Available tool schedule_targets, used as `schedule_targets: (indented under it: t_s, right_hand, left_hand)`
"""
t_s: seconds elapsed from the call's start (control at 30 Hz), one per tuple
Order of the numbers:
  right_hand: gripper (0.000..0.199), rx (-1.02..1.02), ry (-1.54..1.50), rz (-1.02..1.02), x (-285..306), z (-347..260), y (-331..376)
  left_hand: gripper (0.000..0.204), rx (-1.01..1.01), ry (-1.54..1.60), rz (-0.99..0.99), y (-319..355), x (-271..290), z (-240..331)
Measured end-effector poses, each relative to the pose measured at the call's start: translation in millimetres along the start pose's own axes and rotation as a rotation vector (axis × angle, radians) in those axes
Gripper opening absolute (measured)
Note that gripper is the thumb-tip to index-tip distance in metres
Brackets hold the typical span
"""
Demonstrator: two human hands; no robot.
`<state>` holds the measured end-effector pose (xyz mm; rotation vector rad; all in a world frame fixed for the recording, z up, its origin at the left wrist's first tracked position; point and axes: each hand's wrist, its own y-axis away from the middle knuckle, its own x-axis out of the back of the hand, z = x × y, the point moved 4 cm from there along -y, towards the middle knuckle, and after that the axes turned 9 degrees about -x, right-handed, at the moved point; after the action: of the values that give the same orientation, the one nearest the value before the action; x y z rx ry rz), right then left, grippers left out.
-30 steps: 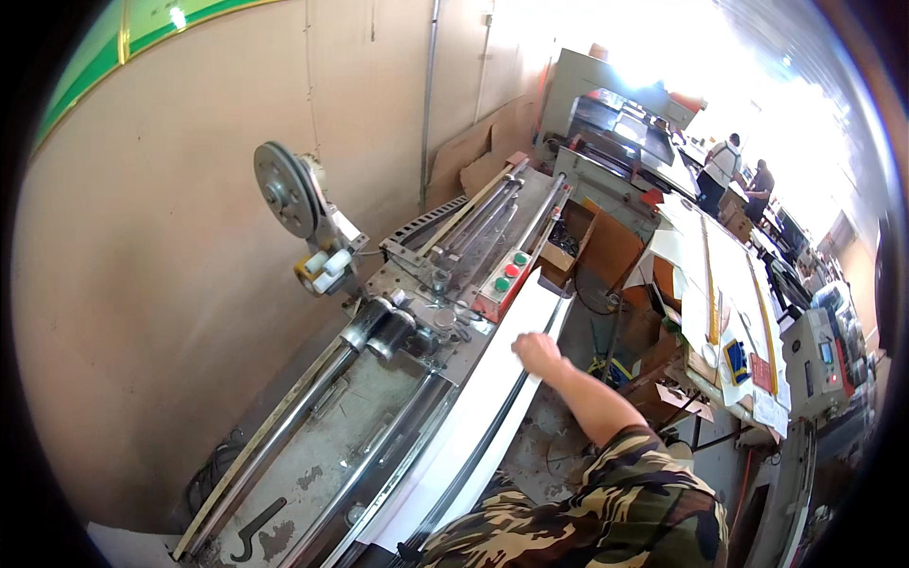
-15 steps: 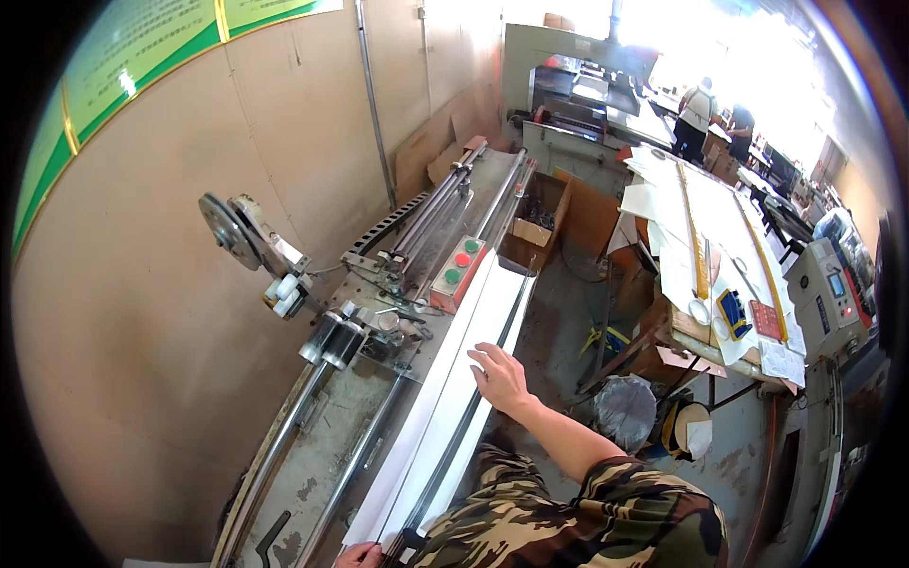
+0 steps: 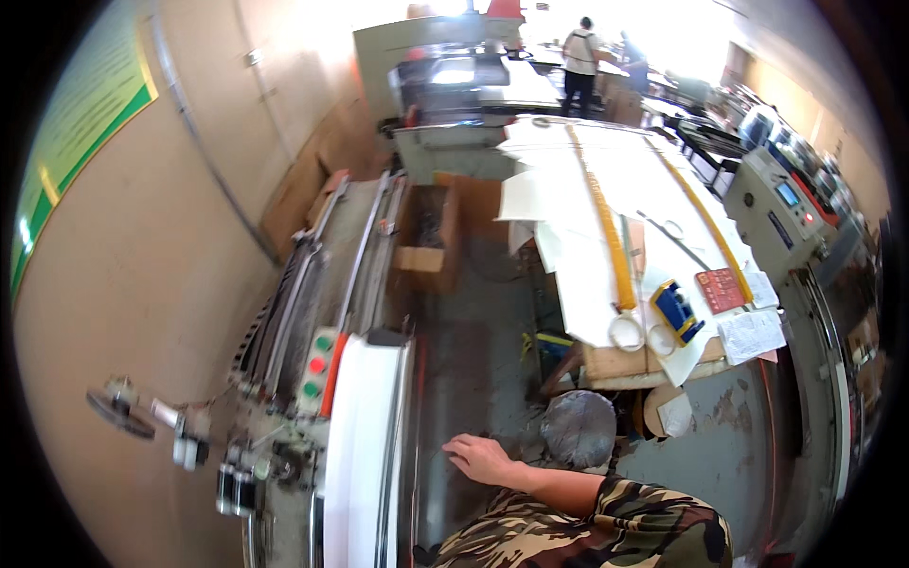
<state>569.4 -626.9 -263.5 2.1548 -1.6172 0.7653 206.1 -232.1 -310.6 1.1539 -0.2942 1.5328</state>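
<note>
While concrete workshop floor lay below, my right hand, fingers spread and holding nothing, hovered beside the white sheet stack, which ran lengthwise away from me.

The left hand is out of view, the right hand shows blurred fingers past a camouflage sleeve cut off by the lower edge, which also cuts the long white sheet stack on the grey metal machine.
</note>
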Motion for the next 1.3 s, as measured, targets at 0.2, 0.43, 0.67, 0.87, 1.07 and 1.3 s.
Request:
schedule_targets:
  t_s: [0.2, 0.43, 0.67, 0.87, 1.07, 1.3]
  right_hand:
    - [0.027, -0.073, 0.043, -0.05, 79, 39, -76]
    - [0.031, 0.026, 0.119, 0.152, 182, 55, -269]
    - [0.038, -0.326, 0.44, 0.424, 346, 177, -390]
    - [0.038, -0.858, 0.672, 0.634, 524, 312, -352]
    - [0.04, -1.11, 0.757, 0.762, 630, 385, -359]
    - [0.055, -1.118, 0.699, 0.759, 666, 478, -465]
  left_hand:
    - [0.045, 0.202, -0.274, -0.218, -53, 11, 12]
    - [0.036, -0.167, -0.395, -0.032, -202, 15, 103]
    - [0.029, -0.362, -0.101, 0.035, -380, 21, 394]
    - [0.024, -0.646, 0.002, -0.098, -484, 13, 569]
    - [0.027, -0.88, 0.065, -0.054, -562, 9, 676]
    - [0.017, -1.021, -0.278, -0.015, -647, -50, 718]
